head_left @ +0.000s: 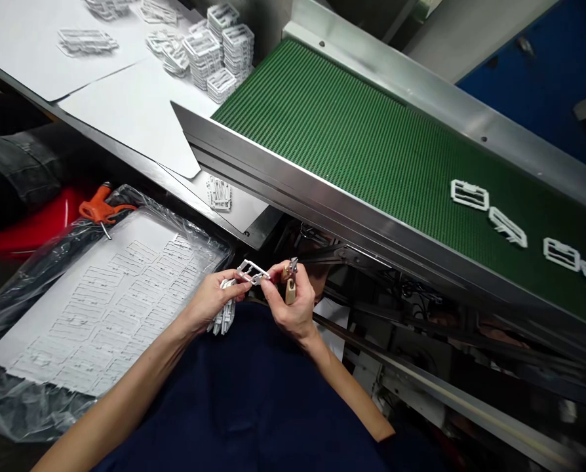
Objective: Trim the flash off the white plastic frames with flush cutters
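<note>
Pinching one end of a white frame, the left hand also bears a stack of similar frames under its fingers, presumably to save reaching for each piece. The right hand appears to pinch the frame's opposite end between thumb and forefinger; hand nippers are gripped in the same hand, jaws pointing away from the wearer, likely so that the fingertips can steady the work. The frame is held in the air, below the near rail of the green conveyor belt.

Containers: a plastic-lined container holds a pale sheet with flat frames in rows, reaching its right and lower edges; the ordered layout suggests layered packing. Depth cannot be determined. An orange air gun rests at the container's upper edge.

Elsewhere, stacked frames occupy the table's far right corner, a small pile lies towards its near right corner, and loose frames lie towards the belt's right end.
</note>
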Demonstrator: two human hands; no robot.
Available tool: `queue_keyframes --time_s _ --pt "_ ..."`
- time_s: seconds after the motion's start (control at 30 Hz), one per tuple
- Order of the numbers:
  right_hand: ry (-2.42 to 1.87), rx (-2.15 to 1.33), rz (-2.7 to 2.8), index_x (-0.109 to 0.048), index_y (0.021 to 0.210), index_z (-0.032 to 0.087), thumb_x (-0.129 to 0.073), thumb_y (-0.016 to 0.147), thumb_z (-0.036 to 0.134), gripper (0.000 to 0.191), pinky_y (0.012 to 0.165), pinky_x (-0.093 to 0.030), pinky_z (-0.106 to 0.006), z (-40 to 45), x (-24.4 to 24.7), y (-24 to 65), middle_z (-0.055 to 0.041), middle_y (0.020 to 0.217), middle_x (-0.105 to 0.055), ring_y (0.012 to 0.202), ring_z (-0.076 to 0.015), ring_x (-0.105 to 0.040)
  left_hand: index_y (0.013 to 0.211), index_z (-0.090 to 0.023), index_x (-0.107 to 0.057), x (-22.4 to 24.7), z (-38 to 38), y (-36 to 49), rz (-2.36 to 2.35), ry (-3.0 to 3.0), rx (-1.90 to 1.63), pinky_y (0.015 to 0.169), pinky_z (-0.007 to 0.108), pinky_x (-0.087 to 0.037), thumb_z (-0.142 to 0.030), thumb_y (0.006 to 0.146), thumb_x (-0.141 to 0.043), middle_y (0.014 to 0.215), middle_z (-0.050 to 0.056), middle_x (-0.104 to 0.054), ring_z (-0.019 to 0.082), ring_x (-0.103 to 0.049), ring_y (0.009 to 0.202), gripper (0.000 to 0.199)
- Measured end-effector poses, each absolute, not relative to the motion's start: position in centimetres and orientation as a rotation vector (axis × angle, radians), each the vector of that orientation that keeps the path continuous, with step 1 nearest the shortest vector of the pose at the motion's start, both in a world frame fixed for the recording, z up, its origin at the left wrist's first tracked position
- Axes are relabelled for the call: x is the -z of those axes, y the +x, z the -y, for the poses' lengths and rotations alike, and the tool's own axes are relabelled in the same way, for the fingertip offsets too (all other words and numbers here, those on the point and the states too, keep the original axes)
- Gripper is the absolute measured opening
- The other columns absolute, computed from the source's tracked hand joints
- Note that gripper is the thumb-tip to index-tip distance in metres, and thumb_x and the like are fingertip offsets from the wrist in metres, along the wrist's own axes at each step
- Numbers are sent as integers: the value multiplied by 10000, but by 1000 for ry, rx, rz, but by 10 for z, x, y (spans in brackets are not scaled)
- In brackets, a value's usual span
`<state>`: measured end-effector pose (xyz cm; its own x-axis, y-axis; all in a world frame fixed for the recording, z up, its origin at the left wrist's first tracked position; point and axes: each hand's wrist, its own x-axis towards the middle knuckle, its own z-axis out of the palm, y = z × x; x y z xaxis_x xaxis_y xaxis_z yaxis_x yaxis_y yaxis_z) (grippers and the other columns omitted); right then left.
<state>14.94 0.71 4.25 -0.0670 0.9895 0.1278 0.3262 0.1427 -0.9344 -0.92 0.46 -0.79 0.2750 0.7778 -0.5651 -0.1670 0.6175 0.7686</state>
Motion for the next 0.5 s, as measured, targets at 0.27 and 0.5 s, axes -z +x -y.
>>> queue_keyframes --time_s 0.27,0.5 --pt "-1304 -958 1589 -507 936 191 -610 771 162 197 701 -495 -271 -6 -42 148 -6 801 -597 703 -124 -583 854 -153 -624 11 -4 -10 -1100 686 -713 626 254 -370 -347 758 -683 728 14 -569 151 -499 663 225" --pt "-1294 -980 1582 -513 946 190 -618 762 144 216 695 -495 -273 -3 -40 148 -12 806 -600 705 -130 -590 856 -155 -640 16 -3 -11 -1094 691 -739 620 271 -398 -353 742 -694 629 -3 -512 185 -540 669 234"
